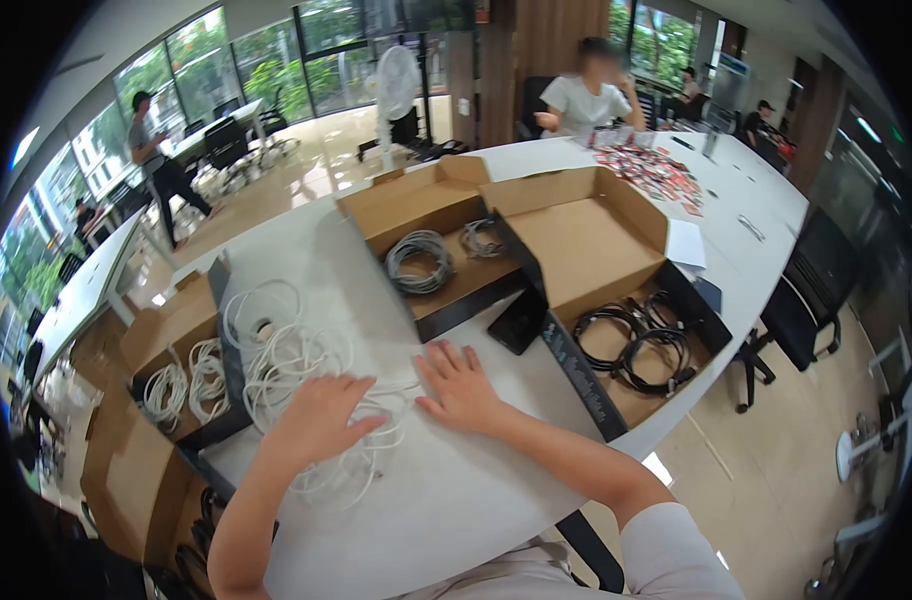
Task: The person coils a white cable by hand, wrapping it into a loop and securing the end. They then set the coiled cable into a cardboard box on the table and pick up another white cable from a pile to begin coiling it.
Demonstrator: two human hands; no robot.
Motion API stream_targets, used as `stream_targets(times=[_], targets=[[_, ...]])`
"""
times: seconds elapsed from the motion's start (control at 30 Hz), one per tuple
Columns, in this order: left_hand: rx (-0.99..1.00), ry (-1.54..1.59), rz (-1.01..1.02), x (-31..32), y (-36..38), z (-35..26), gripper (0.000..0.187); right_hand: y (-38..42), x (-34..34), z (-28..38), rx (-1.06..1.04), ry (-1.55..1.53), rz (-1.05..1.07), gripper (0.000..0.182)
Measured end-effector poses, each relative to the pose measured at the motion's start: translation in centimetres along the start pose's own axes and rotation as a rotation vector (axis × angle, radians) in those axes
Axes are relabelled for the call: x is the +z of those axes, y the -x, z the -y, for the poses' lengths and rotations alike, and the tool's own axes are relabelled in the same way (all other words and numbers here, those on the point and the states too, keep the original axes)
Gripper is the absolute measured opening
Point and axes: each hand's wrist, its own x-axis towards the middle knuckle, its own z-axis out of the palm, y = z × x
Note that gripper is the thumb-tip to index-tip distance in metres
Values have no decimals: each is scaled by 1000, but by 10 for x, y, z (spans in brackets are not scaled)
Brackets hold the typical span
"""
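Note:
A loose tangle of white cable (294, 355) lies on the white table (416, 510). My left hand (324, 415) is over the near part of the tangle, its thumb apart from its fingers. Between the hands, a strand of cable runs toward my right hand (461, 390), which is spread with its palm toward the table top. That hand's fingers point toward a black phone-like slab (517, 321). Left of the tangle, an open box (234, 350) holds coiled white cables (209, 380).
Beyond my hands, one open box (466, 305) contains grey cable coils (419, 262); another box (588, 392) at right holds black cables (656, 360). A further box (126, 480) is at lower left. A person (588, 100) sits across the table by scattered red-and-white pieces (651, 175).

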Motion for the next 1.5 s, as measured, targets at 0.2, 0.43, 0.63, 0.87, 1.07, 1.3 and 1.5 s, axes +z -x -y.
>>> stream_targets(times=[0.2,0.43,0.63,0.87,1.07,1.3,1.5], targets=[[88,-34,42,3,11,-8,42,3,8,-4,8,-28,-55,67],[-126,121,-91,-12,4,-19,17,3,5,-4,-3,-33,-40,67],[-223,362,-425,-38,-14,-25,16,2,2,-3,-1,-38,-27,66],[-292,1030,-544,-51,-30,-32,19,0,1,-5,-11,-44,-2,64],[-64,814,-80,14,-38,-23,27,1,14,-11,-43,-36,-16,61],[-9,379,35,-1,-14,-11,36,-5,2,-4,-25,-76,7,65],[-411,49,-579,-20,-14,59,42,-9,-1,-4,-19,-41,44,58]])
